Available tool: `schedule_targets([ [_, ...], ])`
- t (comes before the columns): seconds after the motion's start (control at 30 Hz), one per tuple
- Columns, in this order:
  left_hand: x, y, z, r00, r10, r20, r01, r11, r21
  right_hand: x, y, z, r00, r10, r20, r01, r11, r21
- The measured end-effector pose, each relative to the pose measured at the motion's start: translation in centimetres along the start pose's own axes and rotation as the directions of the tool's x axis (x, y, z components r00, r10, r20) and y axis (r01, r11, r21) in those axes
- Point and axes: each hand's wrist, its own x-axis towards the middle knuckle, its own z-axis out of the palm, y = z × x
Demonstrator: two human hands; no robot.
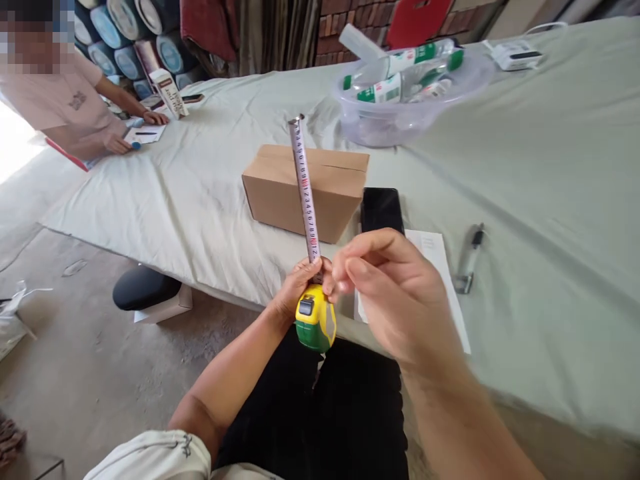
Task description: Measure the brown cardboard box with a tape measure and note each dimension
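Observation:
My left hand (pixel 295 287) is closed on a yellow and green tape measure (pixel 316 320), with the thumb on the blade just beyond the case. The pulled-out blade (pixel 303 180) slants up and away, its metal hook end free in the air. In this view the blade crosses in front of a closed brown cardboard box (pixel 300 197) on the table; whether they touch, I cannot tell. Raised to the right of the tape is my right hand (pixel 400 293), thumb and fingers drawn together, slightly blurred. Nothing shows between its fingertips.
A black phone (pixel 383 208), white paper (pixel 433 257) and a pen (pixel 473 257) lie right of the box on the cloth-covered table (pixel 540 160). Behind stands a plastic basin (pixel 370 127) of bottles. Another person (pixel 70 100) works at the far left. A black-topped stool (pixel 145 287) stands below.

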Motion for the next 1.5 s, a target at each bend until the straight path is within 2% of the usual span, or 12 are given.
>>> schedule_targets([
  [0.07,0.1,0.0,-0.1,0.999,0.012,0.047,-0.012,1.0,-0.007,0.5,2.9,-0.5,0.99,-0.026,-0.138,-0.021,0.945,-0.328],
  [0.13,0.0,0.1,0.0,0.998,0.024,0.063,-0.023,1.0,-0.019,0.5,5.4,-1.1,0.971,-0.162,-0.178,0.013,0.773,-0.634],
  [0.17,0.0,0.2,0.1,0.998,0.029,0.053,-0.028,0.999,-0.025,0.5,6.3,-1.3,0.97,-0.182,-0.164,0.01,0.697,-0.717],
  [0.23,-0.2,0.4,0.3,0.999,0.027,0.023,-0.026,0.999,-0.022,0.7,7.5,-1.6,0.982,-0.118,-0.15,-0.041,0.636,-0.77],
  [0.33,-0.4,0.7,0.8,1.0,0.014,0.01,-0.014,1.0,0.0,1.2,7.9,-1.6,0.987,0.0,-0.16,-0.124,0.631,-0.766],
  [0.5,-0.6,0.7,1.1,0.999,0.033,-0.033,-0.034,0.999,-0.013,2.0,7.6,-1.2,0.99,0.03,-0.135,-0.13,0.541,-0.831],
  [0.63,-0.7,0.8,1.4,0.999,0.009,-0.05,-0.01,1.0,-0.019,2.5,7.5,-0.7,0.991,0.0,-0.137,-0.12,0.477,-0.871],
  [0.87,-1.0,0.8,1.7,0.997,-0.008,-0.071,0.009,1.0,0.005,3.1,7.3,-0.2,0.986,-0.075,-0.15,-0.086,0.54,-0.837],
  [1.07,-1.6,1.4,1.9,0.998,0.033,-0.052,-0.019,0.97,0.244,2.9,5.9,-0.5,0.97,-0.135,-0.204,-0.063,0.668,-0.742],
  [1.23,-3.0,2.0,2.1,0.999,0.038,-0.022,-0.029,0.949,0.314,2.4,5.1,-0.5,0.973,-0.14,-0.185,-0.025,0.728,-0.685],
  [1.4,-4.7,2.7,2.0,0.999,0.032,-0.028,-0.018,0.917,0.399,1.8,4.6,0.0,0.977,-0.099,-0.191,-0.037,0.798,-0.602],
  [1.5,-6.0,3.8,1.7,0.995,0.048,-0.09,-0.002,0.892,0.452,1.8,4.0,0.0,0.997,-0.014,-0.078,-0.033,0.816,-0.577],
])
